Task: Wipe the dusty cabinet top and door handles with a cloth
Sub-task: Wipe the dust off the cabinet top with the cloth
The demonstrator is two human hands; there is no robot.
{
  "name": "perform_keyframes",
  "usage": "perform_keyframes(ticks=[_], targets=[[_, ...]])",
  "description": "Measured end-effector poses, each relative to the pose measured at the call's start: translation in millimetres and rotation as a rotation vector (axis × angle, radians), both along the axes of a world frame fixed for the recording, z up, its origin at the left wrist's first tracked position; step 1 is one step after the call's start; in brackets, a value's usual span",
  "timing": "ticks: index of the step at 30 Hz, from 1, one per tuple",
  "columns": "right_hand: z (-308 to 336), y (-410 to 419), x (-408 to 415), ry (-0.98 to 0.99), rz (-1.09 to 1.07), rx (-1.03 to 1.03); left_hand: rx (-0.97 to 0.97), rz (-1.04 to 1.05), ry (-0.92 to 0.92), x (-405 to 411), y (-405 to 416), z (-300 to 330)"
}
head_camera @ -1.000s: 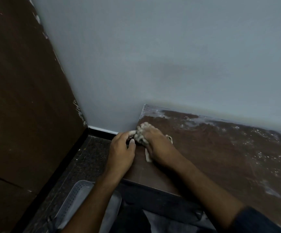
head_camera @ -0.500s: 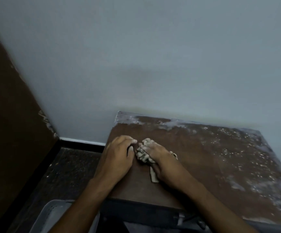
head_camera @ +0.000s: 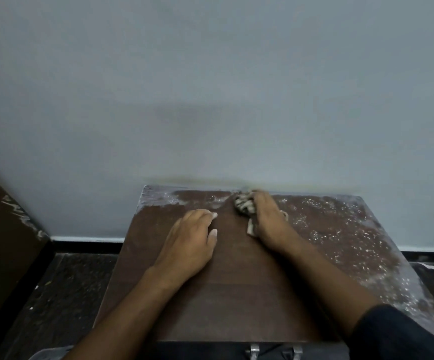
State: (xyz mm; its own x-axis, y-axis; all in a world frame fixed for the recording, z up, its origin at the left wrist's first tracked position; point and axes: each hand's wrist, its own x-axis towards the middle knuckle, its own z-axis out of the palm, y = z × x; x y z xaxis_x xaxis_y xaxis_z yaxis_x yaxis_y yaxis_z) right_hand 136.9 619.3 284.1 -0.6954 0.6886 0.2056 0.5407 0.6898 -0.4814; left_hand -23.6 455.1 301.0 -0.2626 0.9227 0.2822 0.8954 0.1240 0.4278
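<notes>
Trailing toward the person, cloth [head_camera: 244,207] under right hand [head_camera: 267,219].

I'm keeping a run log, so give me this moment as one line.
right hand: holds crumpled cloth at back edge of cabinet top | left hand: rests on top | dust: right side, back-left corner

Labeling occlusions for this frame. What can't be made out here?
- Door handles, head view: cut off by the bottom edge; only metal stubs show.
- Cloth: mostly covered by the right hand, so its full extent is hidden.
- Left hand palm: pressed onto the cabinet top, underside unseen.
- Cabinet front: out of view below.
</notes>
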Motion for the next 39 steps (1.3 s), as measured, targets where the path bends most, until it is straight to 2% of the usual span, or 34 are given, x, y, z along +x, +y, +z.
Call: perform_keyframes(ticks=[2, 4, 10, 12, 15, 18, 22, 28, 32, 36, 39], targets=[[-1.2, 29.8, -0.9, 0.0, -0.2, -0.011, 0.005, -0.01, -0.006, 4.1, 4.5, 1.1], [-1.8, 33.7, -17.5, -0.024, -0.282, -0.028, 0.002, -0.018, -0.007, 5.7, 9.8, 0.3], [-10.1, -8.2, -53.6, -0.043, 0.084, -0.027, -0.032, -0.012, 0.033, 4.7, 24.5, 4.0], [-9.6, 7.9, -40.6, -0.024, 0.036, -0.022, -0.024, -0.006, 0.019, -0.4, 20.1, 4.5], [-11.8, 32.2, -24.3, 0.002, -0.161, -0.018, -0.02, 0.019, -0.003, -16.0, 3.6, 3.0], [-15.4, 24.3, -38.9, -0.012, -0.235, 0.005, 0.011, 0.088, -0.045, -33.7, -20.0, 0.4], [-18.5, -12.5, -91.9, 0.023, -0.117, -0.004, 0.016, 0.171, -0.083, -49.2, -40.2, -3.8], [-7.8, -56.6, -169.5, -0.051, 0.09, -0.043, 0.001, 0.242, -0.096, -58.6, -45.5, 0.5], [-2.9, -41.7, -120.2, 0.022, 0.032, -0.109, 0.001, 0.273, -0.1, -68.4, -56.8, 1.4], [-1.0, -23.7, -52.3, 0.048, -0.112, -0.058, 0.022, 0.318, -0.148, -81.1, -66.6, -5.1], [-5.7, -19.1, -58.5, 0.003, -0.174, -0.021, 0.03, 0.327, -0.177, -83.8, -70.2, -10.2]])
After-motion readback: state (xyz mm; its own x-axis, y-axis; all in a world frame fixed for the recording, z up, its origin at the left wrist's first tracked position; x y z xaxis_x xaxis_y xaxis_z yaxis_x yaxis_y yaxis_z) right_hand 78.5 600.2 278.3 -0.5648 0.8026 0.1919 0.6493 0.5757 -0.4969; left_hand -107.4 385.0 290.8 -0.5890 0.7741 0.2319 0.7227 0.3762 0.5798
